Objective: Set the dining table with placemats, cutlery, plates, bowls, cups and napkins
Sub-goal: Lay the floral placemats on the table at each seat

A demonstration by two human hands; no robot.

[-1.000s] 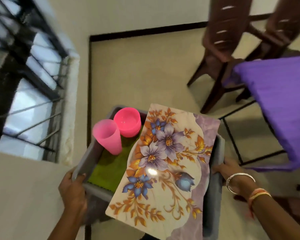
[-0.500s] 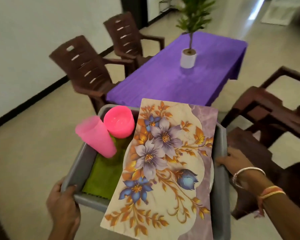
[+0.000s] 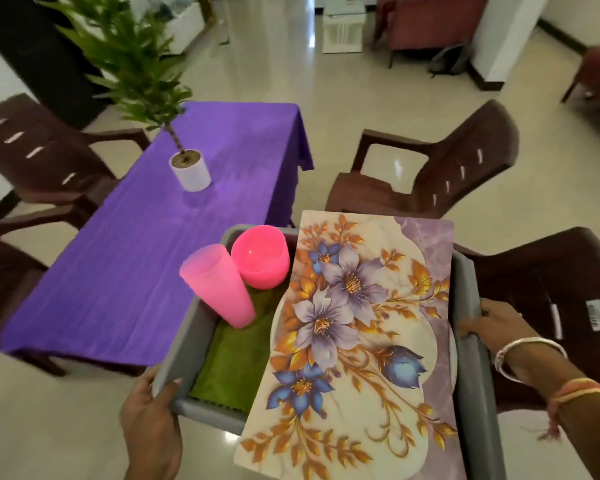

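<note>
I carry a grey tub (image 3: 471,341) in front of me. My left hand (image 3: 151,424) grips its near left corner and my right hand (image 3: 489,322) grips its right rim. A floral placemat (image 3: 354,341) lies slanted across the tub, over a white plate whose edge (image 3: 275,327) shows beneath it. In the tub's left half a pink cup (image 3: 219,289) stands upside down next to a pink bowl (image 3: 261,256), both on a green cloth (image 3: 236,362). The dining table (image 3: 125,265) with a purple cloth stands just ahead on the left.
A potted plant in a white pot (image 3: 190,171) stands on the table's far half. Brown plastic chairs flank the table: two on the left (image 3: 39,157), one at the far right (image 3: 440,171), one close at my right (image 3: 551,306). Glossy tiled floor beyond.
My view has swung from the wall and window round to the table, which is now close ahead on the left. Both hands keep the same hold on the tub.
</note>
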